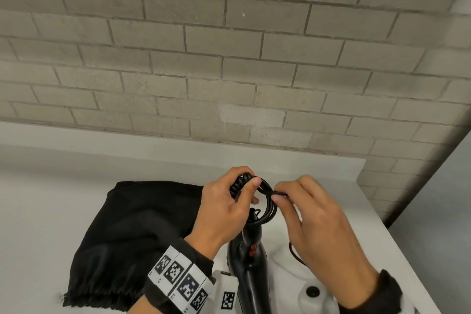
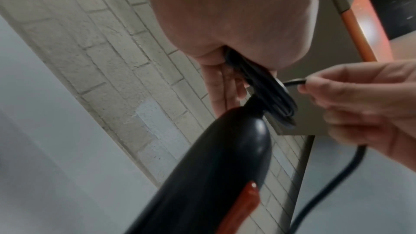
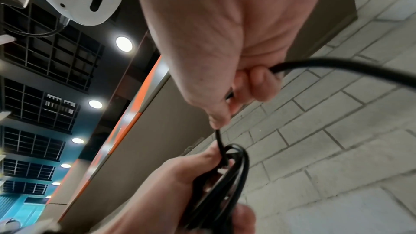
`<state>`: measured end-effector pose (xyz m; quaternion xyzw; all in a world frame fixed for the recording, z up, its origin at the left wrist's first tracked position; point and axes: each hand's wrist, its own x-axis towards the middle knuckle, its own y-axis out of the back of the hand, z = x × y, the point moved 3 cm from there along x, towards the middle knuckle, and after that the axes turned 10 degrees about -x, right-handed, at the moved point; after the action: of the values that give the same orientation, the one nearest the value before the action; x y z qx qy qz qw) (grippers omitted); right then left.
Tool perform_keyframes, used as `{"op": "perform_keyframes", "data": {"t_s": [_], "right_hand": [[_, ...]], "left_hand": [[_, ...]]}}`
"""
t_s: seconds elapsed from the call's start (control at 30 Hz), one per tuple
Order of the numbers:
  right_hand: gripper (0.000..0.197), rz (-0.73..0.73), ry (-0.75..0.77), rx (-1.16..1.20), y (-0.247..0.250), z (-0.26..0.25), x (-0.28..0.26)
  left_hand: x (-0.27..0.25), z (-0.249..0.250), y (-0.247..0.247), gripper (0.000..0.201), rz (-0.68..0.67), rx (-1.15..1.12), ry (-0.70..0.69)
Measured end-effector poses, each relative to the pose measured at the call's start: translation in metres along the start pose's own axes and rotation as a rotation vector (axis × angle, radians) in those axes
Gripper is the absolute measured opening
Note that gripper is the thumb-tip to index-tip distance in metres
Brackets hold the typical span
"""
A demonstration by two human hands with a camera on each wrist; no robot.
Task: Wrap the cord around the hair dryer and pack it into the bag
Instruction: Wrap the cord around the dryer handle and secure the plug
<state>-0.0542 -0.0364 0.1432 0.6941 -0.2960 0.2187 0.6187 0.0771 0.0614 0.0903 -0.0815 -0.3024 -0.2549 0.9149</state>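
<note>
bag: black drawstring fabric bag – flat on the white table, left of the hair dryer, mouth edge gathered at its near side
left hand: left hand gripping the coiled loops of the black power cord, thumb pressed over the coil; band of black-and-white markers on that wrist
hair dryer: glossy black plastic hair dryer with red switches, hanging just below the coil, right of the bag, handle end up
right hand: right hand – thumb and fingertips pinching a free stretch of cord right of the coil; slack trails down under the palm
wall: grey brick wall behind the hair dryer
</note>
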Motion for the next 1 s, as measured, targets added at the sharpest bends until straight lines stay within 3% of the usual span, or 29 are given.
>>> {"op": "perform_keyframes", "data": {"t_s": [0.13, 0.3, 0.5, 0.6, 0.73, 1.0], "right_hand": [[0.007, 0.005, 0.087, 0.137, 0.009, 0.01, 0.02], [0.005, -0.029, 0.004, 0.367, 0.004, 0.013, 0.036], [0.007, -0.087, -0.295, 0.725, -0.013, 0.016, 0.038], [0.003, -0.131, -0.514, 0.92, -0.029, 0.018, 0.03], [0.022, -0.151, -0.728, 1.184, -0.045, 0.016, 0.014], [0.023, -0.108, -0.637, 1.244, -0.051, 0.01, -0.012]], "left_hand": [[-0.002, 0.008, -0.002, 0.029, -0.08, 0.012, -0.112], [-0.004, 0.011, -0.003, 0.04, -0.119, 0.018, -0.206], [-0.004, 0.008, -0.002, 0.024, -0.117, -0.056, -0.247], [-0.006, 0.009, -0.002, 0.026, -0.097, -0.053, -0.301], [-0.008, 0.009, -0.002, 0.022, -0.061, -0.066, -0.31], [-0.014, 0.008, -0.005, 0.015, 0.008, -0.083, -0.246]]}}
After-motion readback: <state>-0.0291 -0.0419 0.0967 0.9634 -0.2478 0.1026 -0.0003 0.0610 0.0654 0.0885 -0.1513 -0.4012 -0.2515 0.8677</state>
